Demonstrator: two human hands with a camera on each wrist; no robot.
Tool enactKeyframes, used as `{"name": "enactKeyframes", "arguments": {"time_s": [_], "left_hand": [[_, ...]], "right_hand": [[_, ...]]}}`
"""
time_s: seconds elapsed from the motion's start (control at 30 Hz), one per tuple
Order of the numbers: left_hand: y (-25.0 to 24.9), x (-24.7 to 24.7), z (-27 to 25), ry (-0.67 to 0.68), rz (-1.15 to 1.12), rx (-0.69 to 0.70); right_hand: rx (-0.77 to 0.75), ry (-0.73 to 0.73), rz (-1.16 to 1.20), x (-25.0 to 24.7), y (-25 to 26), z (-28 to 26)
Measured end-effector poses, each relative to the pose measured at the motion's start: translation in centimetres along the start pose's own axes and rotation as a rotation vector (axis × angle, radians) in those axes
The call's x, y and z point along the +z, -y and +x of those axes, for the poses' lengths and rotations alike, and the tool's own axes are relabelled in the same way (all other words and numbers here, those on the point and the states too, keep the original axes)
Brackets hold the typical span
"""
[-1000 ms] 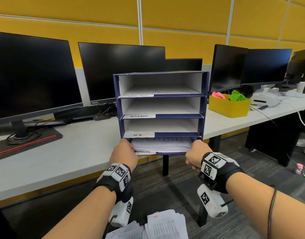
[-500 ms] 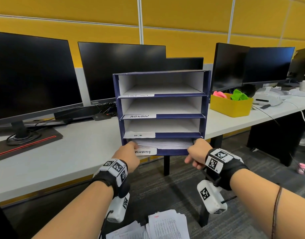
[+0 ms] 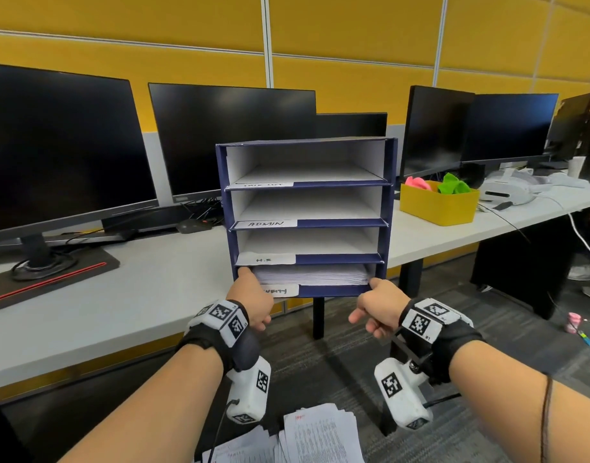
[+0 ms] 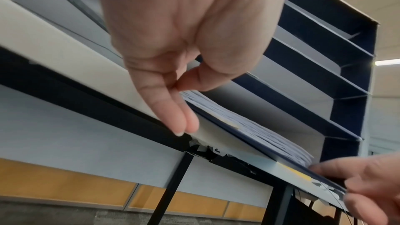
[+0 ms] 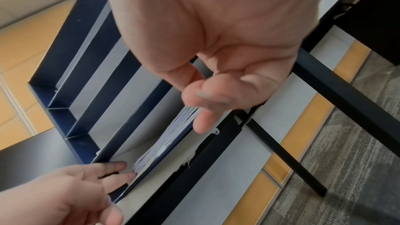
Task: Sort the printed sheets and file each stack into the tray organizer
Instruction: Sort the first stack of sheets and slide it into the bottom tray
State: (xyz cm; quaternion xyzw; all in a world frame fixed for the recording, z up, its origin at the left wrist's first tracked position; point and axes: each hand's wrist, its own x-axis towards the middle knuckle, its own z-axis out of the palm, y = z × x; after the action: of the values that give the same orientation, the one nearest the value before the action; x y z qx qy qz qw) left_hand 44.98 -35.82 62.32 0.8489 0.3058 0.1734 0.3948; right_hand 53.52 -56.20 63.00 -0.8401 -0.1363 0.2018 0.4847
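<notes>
A navy tray organizer [image 3: 222,208] with four white slots stands at the desk's front edge. Its bottom slot holds a stack of printed sheets [image 3: 310,275]; the three slots above look empty. My left hand [image 3: 250,285] touches the stack's front left corner with straight fingers [image 4: 184,121]. At the front right corner my right hand [image 3: 377,299] has its fingertips [image 5: 201,122] against the stack [image 5: 168,138]. Neither hand holds anything. More loose printed sheets [image 3: 320,432] lie below, near my body.
Dark monitors [image 3: 63,155] line the back of the white desk [image 3: 136,302]. A yellow bin [image 3: 438,203] with pink and green items and a white headset [image 3: 507,192] sit to the right. Cables hang off the desk's right end.
The stack, which stuck out of the bottom slot, now sits further inside. Both hands have gone from holding its sides to touching its front corners.
</notes>
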Motion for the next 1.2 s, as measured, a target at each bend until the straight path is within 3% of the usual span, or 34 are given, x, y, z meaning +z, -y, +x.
{"name": "enactKeyframes", "arguments": {"time_s": [0.3,0.73,0.9,1.2], "left_hand": [[0.8,0.2,0.2,-0.010,-0.024,0.000],[1.5,0.0,0.7,0.060,0.237,0.020],[1.8,-0.1,0.6,0.052,0.183,-0.035],[1.0,-4.1,-2.6,0.002,0.171,0.088]], "right_hand": [[-0.003,0.055,0.036,-0.2,-0.4,1.3],[0.002,0.052,-0.006,-0.1,-0.8,2.9],[0.009,0.060,-0.004,-0.2,-0.7,2.2],[0.002,0.037,-0.047,-0.7,1.1,-1.6]]}}
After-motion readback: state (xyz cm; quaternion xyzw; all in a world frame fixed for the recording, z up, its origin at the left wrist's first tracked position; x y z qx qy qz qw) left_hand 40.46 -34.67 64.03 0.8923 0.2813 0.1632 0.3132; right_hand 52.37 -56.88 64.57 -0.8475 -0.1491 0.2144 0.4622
